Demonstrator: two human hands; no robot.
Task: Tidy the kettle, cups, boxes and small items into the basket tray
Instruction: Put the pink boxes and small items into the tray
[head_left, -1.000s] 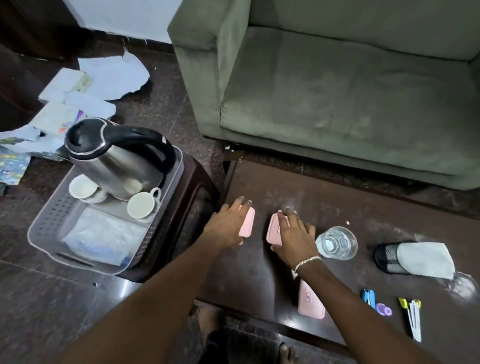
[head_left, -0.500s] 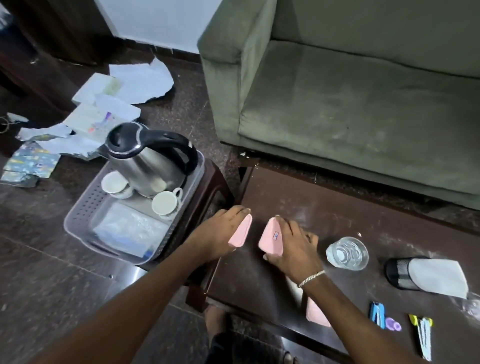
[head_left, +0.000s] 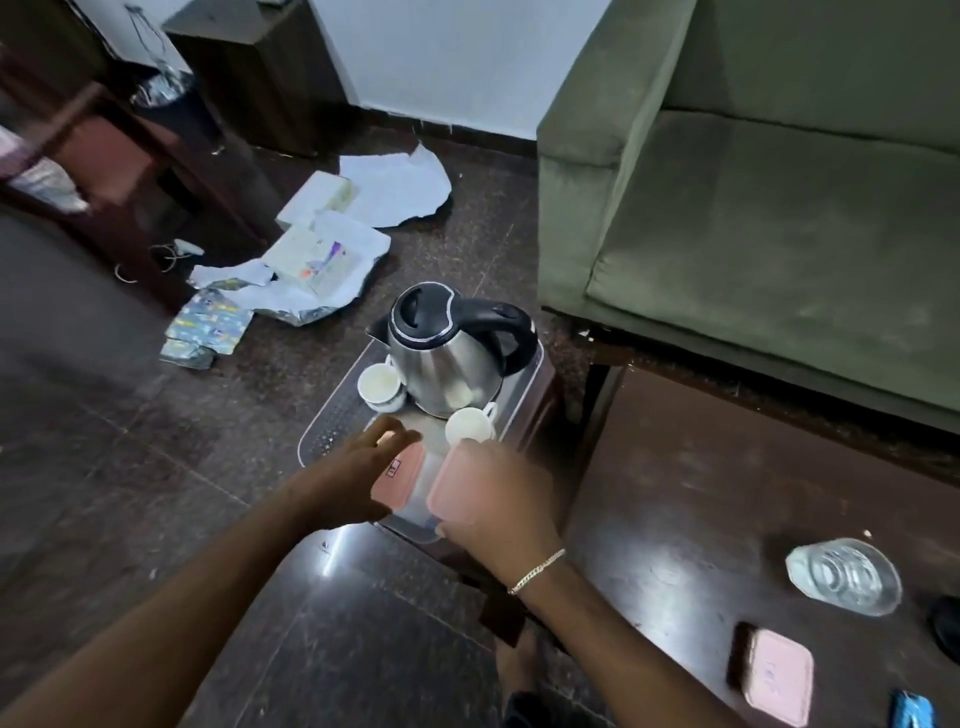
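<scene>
Nearest, a third pink box (head_left: 777, 675) lay on the dark counter (head_left: 675, 493) beside a glass (head_left: 844, 576), with a blue item (head_left: 911, 711) at the frame's edge; these were yet to be tidied. Half a second before, both hands were on the counter lifting a pink box each; now they had swung over the basket tray (head_left: 332, 431), so two boxes were about to join the load. The right hand (head_left: 498, 499) gripped its pink box (head_left: 449, 488) with fingers curled round the edges, low over the tray's near end. The left hand (head_left: 348, 473) had its fingers spread fairly wide above the other pink box (head_left: 400, 475), touching it (whether it had let go I cannot tell). Beyond stood two white cups (head_left: 378, 383) and the kettle (head_left: 447, 353), already in the tray
</scene>
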